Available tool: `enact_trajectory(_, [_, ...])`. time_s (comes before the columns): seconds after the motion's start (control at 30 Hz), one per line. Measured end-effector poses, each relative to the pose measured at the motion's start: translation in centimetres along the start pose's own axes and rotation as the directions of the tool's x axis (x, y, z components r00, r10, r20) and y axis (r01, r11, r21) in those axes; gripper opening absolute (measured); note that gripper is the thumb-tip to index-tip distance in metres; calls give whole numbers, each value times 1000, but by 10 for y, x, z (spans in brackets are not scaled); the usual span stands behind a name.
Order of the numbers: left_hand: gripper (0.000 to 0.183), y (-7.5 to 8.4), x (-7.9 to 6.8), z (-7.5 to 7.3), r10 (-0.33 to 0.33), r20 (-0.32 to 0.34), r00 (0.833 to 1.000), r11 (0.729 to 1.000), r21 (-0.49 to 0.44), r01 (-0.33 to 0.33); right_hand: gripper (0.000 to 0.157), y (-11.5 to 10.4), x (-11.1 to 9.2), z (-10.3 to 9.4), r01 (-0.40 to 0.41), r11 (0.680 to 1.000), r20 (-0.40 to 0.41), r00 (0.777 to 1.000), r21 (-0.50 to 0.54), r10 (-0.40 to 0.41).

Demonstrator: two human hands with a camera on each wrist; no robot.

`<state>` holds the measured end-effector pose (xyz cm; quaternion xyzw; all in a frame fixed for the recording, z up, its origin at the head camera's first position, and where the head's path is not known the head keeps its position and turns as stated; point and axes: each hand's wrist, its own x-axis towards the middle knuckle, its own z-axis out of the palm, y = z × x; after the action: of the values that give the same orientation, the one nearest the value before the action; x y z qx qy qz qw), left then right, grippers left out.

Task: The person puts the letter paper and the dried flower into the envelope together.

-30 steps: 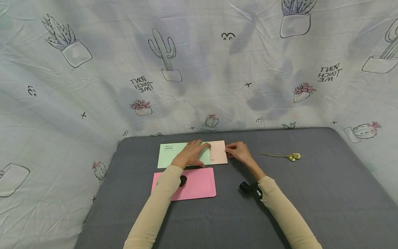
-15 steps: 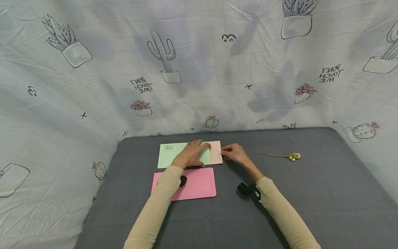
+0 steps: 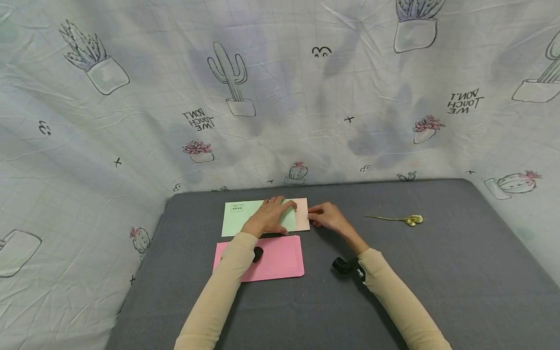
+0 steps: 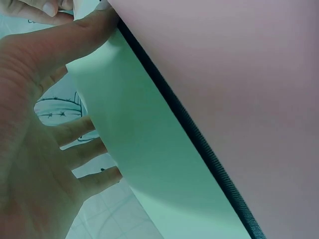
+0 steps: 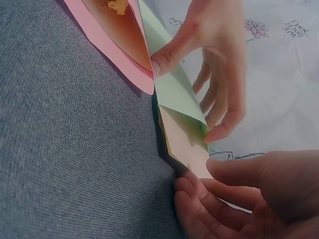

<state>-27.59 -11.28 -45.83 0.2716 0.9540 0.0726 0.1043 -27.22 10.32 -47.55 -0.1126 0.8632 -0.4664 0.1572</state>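
A pale green envelope [image 3: 238, 218] lies flat near the far edge of the grey table [image 3: 437, 272]. A peach card [image 3: 302, 214] sticks out of its right end. My left hand [image 3: 280, 210] rests flat on the green envelope with fingers spread, thumb at its near edge [image 4: 89, 30]. My right hand [image 3: 312, 215] pinches the card's right end. In the right wrist view the peach card [image 5: 185, 144] enters the green envelope [image 5: 174, 84] just ahead of my right fingertips [image 5: 219, 169].
A pink envelope [image 3: 267, 260] lies just in front of the green one, partly under my left forearm. A dried yellow flower on a stem [image 3: 400, 219] lies to the right. A cactus-print cloth [image 3: 280, 97] hangs behind and beside the table.
My right hand has moved left, sliding the peach card further into the green envelope, so less of the card shows. The left hand has stayed in place.
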Motion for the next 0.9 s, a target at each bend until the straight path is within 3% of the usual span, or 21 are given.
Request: enact_trajectory(0.9, [76,0,-2,3,1,-18,1000,1000,-24,-2,26,-9,2,14,48,999,39,998,-4,-47])
